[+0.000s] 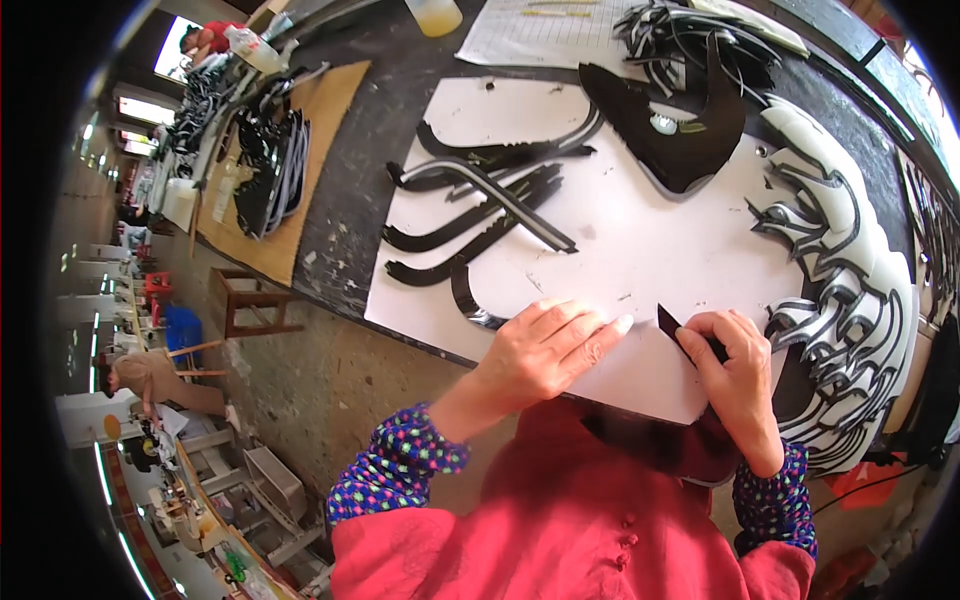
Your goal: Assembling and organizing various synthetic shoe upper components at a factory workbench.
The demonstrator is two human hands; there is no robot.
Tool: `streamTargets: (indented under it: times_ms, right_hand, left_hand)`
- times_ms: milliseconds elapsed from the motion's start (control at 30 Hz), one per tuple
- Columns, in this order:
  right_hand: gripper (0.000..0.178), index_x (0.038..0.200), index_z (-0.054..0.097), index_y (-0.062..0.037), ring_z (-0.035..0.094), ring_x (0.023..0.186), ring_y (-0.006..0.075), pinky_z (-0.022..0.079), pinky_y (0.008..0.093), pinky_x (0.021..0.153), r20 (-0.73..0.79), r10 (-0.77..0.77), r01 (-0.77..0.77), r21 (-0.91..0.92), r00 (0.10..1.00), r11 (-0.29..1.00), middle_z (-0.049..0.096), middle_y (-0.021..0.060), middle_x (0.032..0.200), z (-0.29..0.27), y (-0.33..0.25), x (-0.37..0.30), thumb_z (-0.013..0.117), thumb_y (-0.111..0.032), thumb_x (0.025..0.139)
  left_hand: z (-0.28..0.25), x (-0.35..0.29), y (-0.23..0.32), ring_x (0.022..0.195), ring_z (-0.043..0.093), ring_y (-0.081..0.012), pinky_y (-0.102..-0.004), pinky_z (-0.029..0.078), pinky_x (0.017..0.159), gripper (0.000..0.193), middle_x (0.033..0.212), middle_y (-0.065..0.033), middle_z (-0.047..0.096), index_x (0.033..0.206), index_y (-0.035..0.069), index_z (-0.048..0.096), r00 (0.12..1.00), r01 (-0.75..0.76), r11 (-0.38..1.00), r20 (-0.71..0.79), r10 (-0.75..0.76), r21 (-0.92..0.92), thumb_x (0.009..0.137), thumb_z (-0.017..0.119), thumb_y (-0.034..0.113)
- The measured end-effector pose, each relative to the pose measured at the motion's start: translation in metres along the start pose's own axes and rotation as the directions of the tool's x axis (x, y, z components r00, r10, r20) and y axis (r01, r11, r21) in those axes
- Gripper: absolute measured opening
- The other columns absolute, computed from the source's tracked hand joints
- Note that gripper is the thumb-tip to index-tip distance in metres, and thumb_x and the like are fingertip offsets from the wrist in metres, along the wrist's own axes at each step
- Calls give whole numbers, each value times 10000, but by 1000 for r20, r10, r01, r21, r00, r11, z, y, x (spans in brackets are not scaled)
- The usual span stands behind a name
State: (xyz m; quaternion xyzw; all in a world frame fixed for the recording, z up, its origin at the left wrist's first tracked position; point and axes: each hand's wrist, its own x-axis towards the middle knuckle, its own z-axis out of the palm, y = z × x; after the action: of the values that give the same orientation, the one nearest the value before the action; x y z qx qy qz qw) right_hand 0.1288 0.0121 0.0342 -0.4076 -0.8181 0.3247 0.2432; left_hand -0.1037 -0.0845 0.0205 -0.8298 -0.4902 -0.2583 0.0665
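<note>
My left hand (545,350) lies low over a white board (640,250), fingers together and bent. A curved, glossy black strip (466,295) runs in under its knuckles, and the fingers press down on it. My right hand (728,362) is closed around a dark, thin, pointed blade (667,322), whose tip shows between the two hands; the grip is mostly hidden by the fingers. Left of centre on the board, several curved black and grey strips (470,225) lie crossed. A broad, glossy black forked piece (665,145) rests at the board's far edge.
Stacked white and black curved parts (850,260) line the right side. A bundle of dark strips (690,40), a gridded paper (530,35) and a cup of yellowish liquid (435,16) stand far back. Black pieces lie on cardboard (325,150) at left. A wooden stool (250,303) stands below.
</note>
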Motion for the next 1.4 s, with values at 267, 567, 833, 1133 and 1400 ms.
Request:
streamTargets:
  times_ms: [267,567,833,1133,1400]
  right_hand:
    - [97,814,622,-71,598,738,278,452,386,692,-129,-155,155,-13,979,988,644,66,775,8,14,-7,708,-115,820]
    - [113,836,615,-88,584,739,251,424,375,668,-160,-206,197,-74,965,978,627,39,782,16,17,-8,719,-122,807]
    - [100,845,615,-96,571,716,241,423,364,657,-147,-224,217,-58,964,974,608,36,769,21,16,-8,706,-132,828]
    - [95,839,625,-93,552,693,240,410,361,646,-148,-223,218,-53,964,975,604,35,746,14,17,-7,713,-125,824]
    - [99,849,652,-81,595,709,223,414,349,653,22,-358,348,190,933,918,649,39,774,12,8,-9,733,-135,835]
  left_hand:
    - [-98,63,-34,821,699,-236,-314,578,692,442,1012,-132,733,1184,-31,692,929,192,906,-368,-44,378,763,632,-153]
    - [-127,218,-156,958,645,-180,-348,566,848,791,1106,10,647,1396,265,582,820,-9,697,-393,416,717,744,606,-182]
    - [16,319,-228,1000,653,-144,-301,505,892,702,1228,32,641,1527,337,375,884,-154,673,-204,421,724,900,585,101]
    - [44,246,-182,1094,640,-242,-384,451,974,466,1302,-68,641,1236,168,673,992,-117,956,75,100,270,848,501,-23]
    - [65,145,-108,1322,459,-342,-450,376,1083,624,1424,-139,523,1385,118,559,949,165,984,282,-141,-64,905,623,512]
